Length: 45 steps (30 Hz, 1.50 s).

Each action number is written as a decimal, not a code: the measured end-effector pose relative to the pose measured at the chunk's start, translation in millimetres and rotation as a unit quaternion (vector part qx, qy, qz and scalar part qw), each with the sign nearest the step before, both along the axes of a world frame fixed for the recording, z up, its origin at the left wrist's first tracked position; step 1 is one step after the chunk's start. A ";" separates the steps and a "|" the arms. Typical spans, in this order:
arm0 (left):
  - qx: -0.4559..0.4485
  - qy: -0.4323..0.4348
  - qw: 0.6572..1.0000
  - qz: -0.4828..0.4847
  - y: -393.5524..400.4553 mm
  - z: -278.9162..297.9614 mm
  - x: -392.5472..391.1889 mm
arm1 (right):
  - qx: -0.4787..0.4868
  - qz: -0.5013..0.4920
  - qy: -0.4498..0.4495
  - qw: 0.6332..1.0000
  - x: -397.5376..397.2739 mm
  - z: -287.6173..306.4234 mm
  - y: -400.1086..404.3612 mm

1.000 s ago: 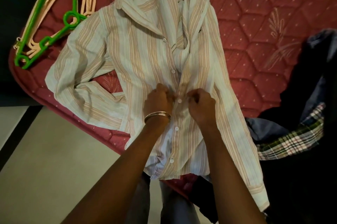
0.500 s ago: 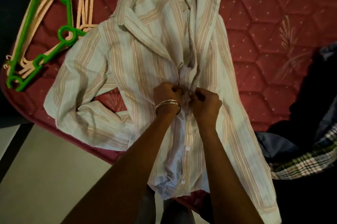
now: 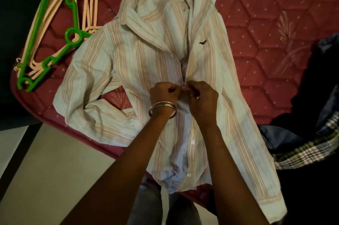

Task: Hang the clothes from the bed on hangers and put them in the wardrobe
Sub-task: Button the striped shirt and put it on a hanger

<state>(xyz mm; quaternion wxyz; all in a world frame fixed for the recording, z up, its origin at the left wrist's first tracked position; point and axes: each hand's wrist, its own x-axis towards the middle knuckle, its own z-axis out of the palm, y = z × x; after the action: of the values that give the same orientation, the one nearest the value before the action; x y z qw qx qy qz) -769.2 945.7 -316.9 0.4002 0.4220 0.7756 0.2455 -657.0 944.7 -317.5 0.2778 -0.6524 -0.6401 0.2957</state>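
Observation:
A white shirt with orange stripes [image 3: 132, 63] lies flat, front up, on the red quilted mattress [image 3: 271, 23], collar away from me. My left hand [image 3: 163, 94], with metal bangles on the wrist, and my right hand [image 3: 201, 98] pinch the two edges of the shirt's front placket together at mid-chest. Two buttons below my hands look fastened. A green hanger [image 3: 60, 41] lies on several peach hangers [image 3: 86, 4] at the bed's upper left corner, touching the shirt's shoulder.
A heap of dark clothes [image 3: 300, 118] with a plaid garment [image 3: 311, 149] lies at the bed's right edge. The pale floor [image 3: 45, 169] shows at lower left, beyond the mattress corner. My legs stand against the bed's near edge.
My hands have moved up the placket toward the collar, from the lower buttons to mid-chest. The view has shifted so the shirt sits lower and more buttons show beneath my hands.

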 end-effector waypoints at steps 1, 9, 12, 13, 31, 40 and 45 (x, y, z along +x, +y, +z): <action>0.003 0.002 1.000 -0.001 -3.8 0.6 0.5 | -0.006 0.009 0.002 1.000 1.8 -0.6 -2.2; 0.009 -0.016 1.000 0.001 -5.0 12.6 9.1 | -0.159 -0.046 0.173 0.971 20.3 14.2 -8.5; -0.006 -0.043 0.999 0.028 -4.2 15.6 12.0 | -0.222 -0.105 0.310 0.918 24.9 21.1 -13.3; -0.011 -0.055 0.998 0.043 -3.9 17.5 13.5 | -0.233 -0.116 0.344 0.902 25.7 22.9 -14.8; 0.088 -0.056 0.994 -0.014 -7.9 32.3 15.9 | -0.171 -0.100 0.323 0.925 34.3 26.9 -20.9; 0.005 -0.110 0.994 -0.011 5.2 42.0 11.8 | -0.177 -0.078 0.318 0.928 38.3 28.0 -21.4; -0.041 -0.143 0.989 -0.015 10.9 47.0 9.3 | -0.171 -0.031 0.326 0.929 43.6 27.3 -10.1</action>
<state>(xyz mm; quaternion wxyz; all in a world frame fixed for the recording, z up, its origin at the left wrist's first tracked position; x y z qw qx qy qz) -759.9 956.6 -269.9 0.5272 0.3777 0.7134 0.2653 -613.4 934.6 -290.2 0.3645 -0.5773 -0.4338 0.5880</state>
